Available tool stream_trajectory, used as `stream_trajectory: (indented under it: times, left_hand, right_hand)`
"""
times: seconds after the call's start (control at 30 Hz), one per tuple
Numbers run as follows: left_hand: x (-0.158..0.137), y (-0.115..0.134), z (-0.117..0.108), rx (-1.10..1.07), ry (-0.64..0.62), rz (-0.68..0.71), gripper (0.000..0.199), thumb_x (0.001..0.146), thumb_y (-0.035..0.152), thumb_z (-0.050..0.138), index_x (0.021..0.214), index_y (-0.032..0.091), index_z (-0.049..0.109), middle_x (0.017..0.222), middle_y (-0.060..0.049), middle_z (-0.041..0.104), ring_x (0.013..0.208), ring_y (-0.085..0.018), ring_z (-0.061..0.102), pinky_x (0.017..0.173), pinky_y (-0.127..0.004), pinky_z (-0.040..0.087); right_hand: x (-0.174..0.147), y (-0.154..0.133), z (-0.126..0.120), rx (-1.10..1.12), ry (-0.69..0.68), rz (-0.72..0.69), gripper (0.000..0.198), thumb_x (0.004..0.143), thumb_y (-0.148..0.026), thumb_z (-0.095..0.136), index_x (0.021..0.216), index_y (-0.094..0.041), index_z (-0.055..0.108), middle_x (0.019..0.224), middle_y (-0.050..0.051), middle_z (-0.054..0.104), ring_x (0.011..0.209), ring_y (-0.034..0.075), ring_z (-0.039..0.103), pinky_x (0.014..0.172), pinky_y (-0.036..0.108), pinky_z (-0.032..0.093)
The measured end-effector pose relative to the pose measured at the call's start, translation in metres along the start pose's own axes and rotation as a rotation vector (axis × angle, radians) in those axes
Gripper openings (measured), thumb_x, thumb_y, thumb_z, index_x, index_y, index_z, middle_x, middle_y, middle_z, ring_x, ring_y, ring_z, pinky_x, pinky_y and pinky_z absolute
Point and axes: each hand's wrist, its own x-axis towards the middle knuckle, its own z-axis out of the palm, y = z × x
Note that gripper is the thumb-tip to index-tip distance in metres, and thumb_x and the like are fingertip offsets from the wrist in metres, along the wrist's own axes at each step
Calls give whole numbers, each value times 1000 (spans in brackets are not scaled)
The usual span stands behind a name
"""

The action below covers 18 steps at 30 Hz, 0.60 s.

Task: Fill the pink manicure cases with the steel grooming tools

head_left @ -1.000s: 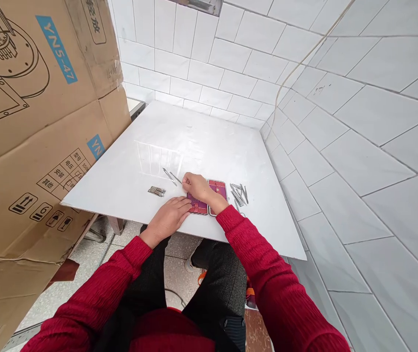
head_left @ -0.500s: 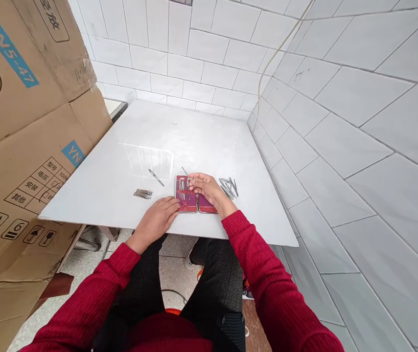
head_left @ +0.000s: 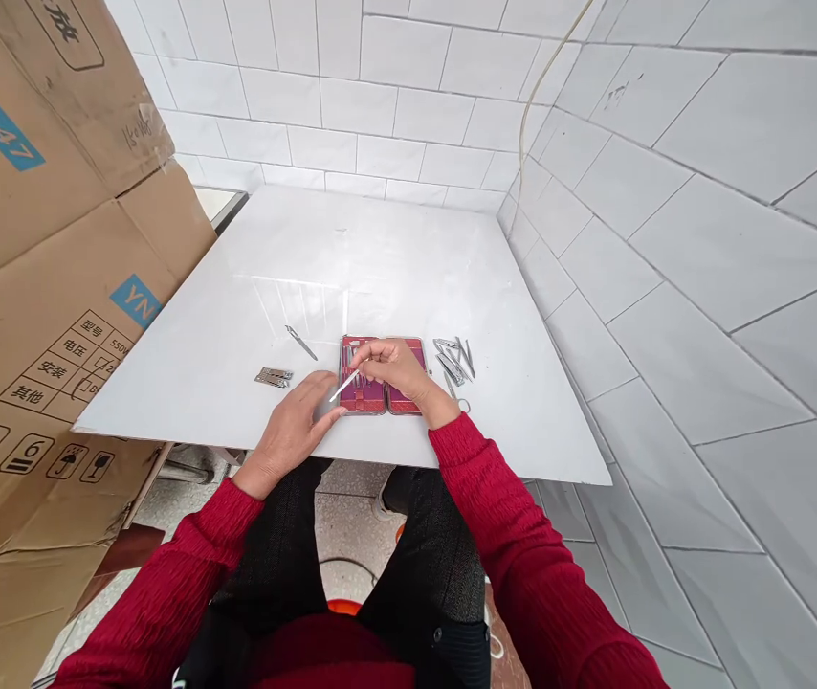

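A red manicure case (head_left: 365, 406) lies unfolded on the white table, with slim metal tools in its left half. My right hand (head_left: 400, 370) is over the case, fingers pinched on a thin metal manicure tool (head_left: 342, 388). That tool slants down to the left across the case's left edge; its exact kind is unclear. My left hand (head_left: 294, 424) rests just left of the case, thumb spread from the fingers, holding nothing. The tool's lower tip points into the gap by the left thumb. My right hand hides part of the case.
Nail clippers (head_left: 275, 377) lie to the left, with a slim metal tool (head_left: 300, 342) behind them. Several metal tools (head_left: 453, 359) and small scissors (head_left: 463, 405) sit right of the case. A large cardboard box (head_left: 56, 287) borders the left side; a tiled wall (head_left: 702, 239) borders the right.
My left hand has come off the case's left edge and opened. The tool in my right hand has swung from pointing up to slanting down left. The view has shifted slightly.
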Motion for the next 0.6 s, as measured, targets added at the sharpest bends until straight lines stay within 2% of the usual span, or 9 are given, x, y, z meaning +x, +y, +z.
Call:
stream_trajectory:
  times: [0.07, 0.13, 0.37, 0.6]
  left_hand:
    - [3, 1, -1, -17, -18, 38, 35, 104, 46, 49, 116, 21, 69, 136, -11, 64, 130, -26, 59, 110, -42, 49]
    - [4, 2, -2, -52, -24, 42, 34, 106, 41, 45, 106, 20, 72, 132, -11, 66, 128, -25, 60, 109, -41, 50]
    - [3, -1, 0, -47, 1, 30, 35, 105, 38, 45, 93, 19, 72, 126, -11, 70, 119, -24, 66, 101, -37, 53]
    - [2, -4, 2, -15, -2, 35, 34, 104, 36, 46, 92, 19, 73, 126, -11, 70, 117, -24, 67, 100, -37, 54]
  right_hand:
    - [0, 2, 4, 23, -31, 15, 16, 71, -25, 66, 83, -17, 73, 61, -4, 62, 53, 9, 52, 49, 20, 38]
    - [0, 6, 8, 52, -62, 27, 18, 71, -27, 70, 86, -17, 72, 62, -4, 63, 54, 10, 55, 48, 20, 41]
    - [1, 12, 15, 159, -108, 42, 32, 72, -40, 83, 87, -16, 70, 65, -1, 68, 51, 10, 57, 49, 22, 49]
    - [2, 13, 16, 158, -77, 48, 39, 69, -50, 86, 81, -16, 71, 68, 1, 72, 50, 9, 57, 50, 23, 50]
